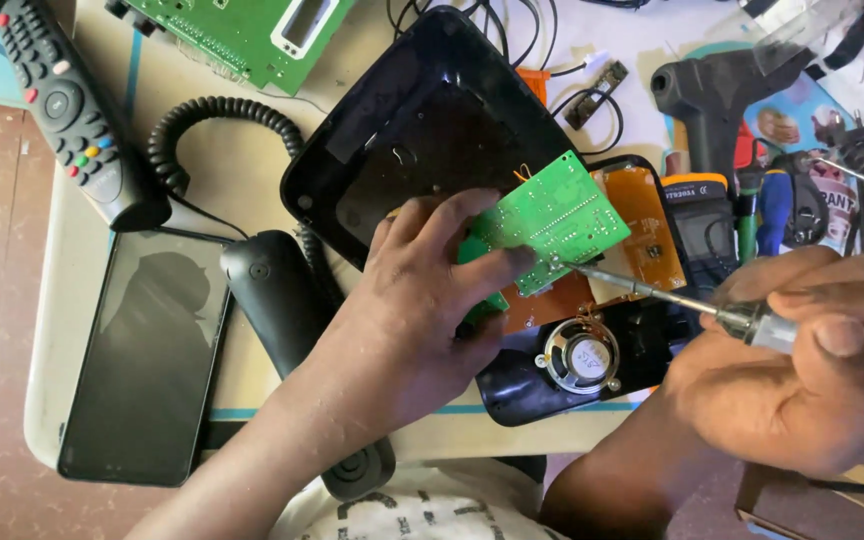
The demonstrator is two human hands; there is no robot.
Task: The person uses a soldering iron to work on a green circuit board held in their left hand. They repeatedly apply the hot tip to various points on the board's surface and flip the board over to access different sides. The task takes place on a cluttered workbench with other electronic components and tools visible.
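My left hand (407,310) pinches a small green circuit board (552,215), tilting it up over an opened black telephone base (592,375). My right hand (802,370) grips a screwdriver (652,292) with a clear handle; its metal tip touches the lower edge of the green board. Under the board lies an orange-brown circuit board (642,225), and a round speaker (580,355) sits in the base below it. The phone's black top shell (422,120) lies upside down behind my left hand.
A black handset (272,290) with coiled cord (212,115) lies left of the phone. A dark smartphone (147,355) and a remote control (67,105) sit at the far left. A larger green board (242,35), a glue gun (712,95) and a multimeter (702,225) surround the work.
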